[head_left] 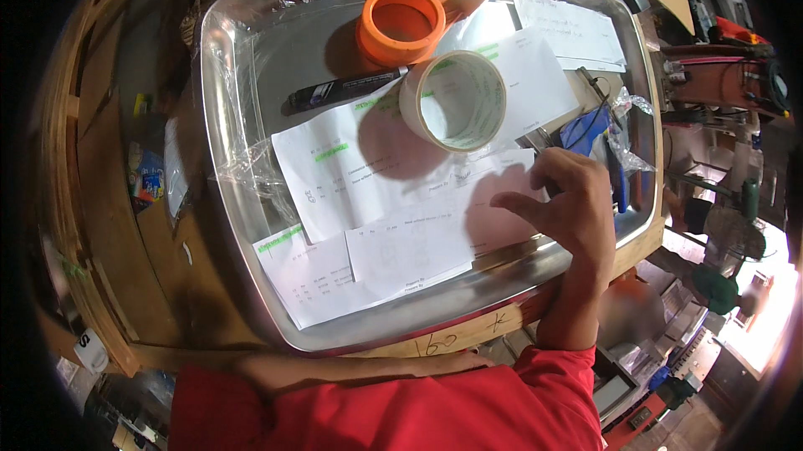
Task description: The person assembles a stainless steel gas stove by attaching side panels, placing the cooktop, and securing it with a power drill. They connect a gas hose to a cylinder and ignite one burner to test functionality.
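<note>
My right hand (570,202) reaches over the right side of a large shiny metal tray (237,225), its fingers loosely curled and its fingertips touching the white printed sheets (393,234) that lie overlapped in the tray. It holds nothing. Some sheets carry green highlighter marks. A cream roll of tape (454,100) stands on the papers just beyond the hand. My left hand (458,361) lies flat on the wooden bench edge below the tray, with the forearm along that edge, in a red sleeve.
An orange ring-shaped roll (401,23) and a black marker (343,90) lie at the tray's far side. A blue item in crumpled clear plastic (595,129) sits at the tray's right. The wooden bench (109,200) holds a small colourful packet (149,181). Tools and machinery crowd the right.
</note>
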A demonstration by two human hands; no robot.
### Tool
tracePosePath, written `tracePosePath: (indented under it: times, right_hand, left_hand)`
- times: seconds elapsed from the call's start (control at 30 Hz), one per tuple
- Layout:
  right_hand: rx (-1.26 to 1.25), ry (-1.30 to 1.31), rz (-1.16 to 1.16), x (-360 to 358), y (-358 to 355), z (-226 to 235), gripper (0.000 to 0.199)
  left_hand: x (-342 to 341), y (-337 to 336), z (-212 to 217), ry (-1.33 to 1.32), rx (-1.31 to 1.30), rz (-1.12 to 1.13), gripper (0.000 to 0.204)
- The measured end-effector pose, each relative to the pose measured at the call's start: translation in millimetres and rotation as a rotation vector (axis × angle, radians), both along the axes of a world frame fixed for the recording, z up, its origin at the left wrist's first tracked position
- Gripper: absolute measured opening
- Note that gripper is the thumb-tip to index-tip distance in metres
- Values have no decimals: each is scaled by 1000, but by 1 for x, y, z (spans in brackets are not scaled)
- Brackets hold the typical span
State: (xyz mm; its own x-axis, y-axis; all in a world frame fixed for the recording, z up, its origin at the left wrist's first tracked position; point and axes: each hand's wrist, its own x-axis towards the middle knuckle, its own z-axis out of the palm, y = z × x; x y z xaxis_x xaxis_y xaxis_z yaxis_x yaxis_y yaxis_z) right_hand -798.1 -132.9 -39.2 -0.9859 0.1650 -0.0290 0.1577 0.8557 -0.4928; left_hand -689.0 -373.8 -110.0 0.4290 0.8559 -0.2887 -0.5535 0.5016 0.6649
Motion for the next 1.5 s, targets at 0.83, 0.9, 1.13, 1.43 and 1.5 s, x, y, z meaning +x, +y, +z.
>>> tracePosePath:
  times: [0.83,0.9,1.13,1.43,1.5]
  right_hand:
    - [3,-16,-193,9,12,10,34]
    - [-2,-18,-196,8,11,9,31]
    - [14,-8,-232,6,9,9,27]
    - [19,27,-216,6,9,9,26]
    - [0,45,-218,6,9,9,26]
  left_hand:
    - [-12,6,11,53,-111,-93,32]
    - [-10,4,7,38,-80,-75,32]
    - [0,-1,-3,-11,-5,-27,30]
    - [12,-6,-14,-65,81,27,29]
    - [14,-7,-16,-76,103,38,28]
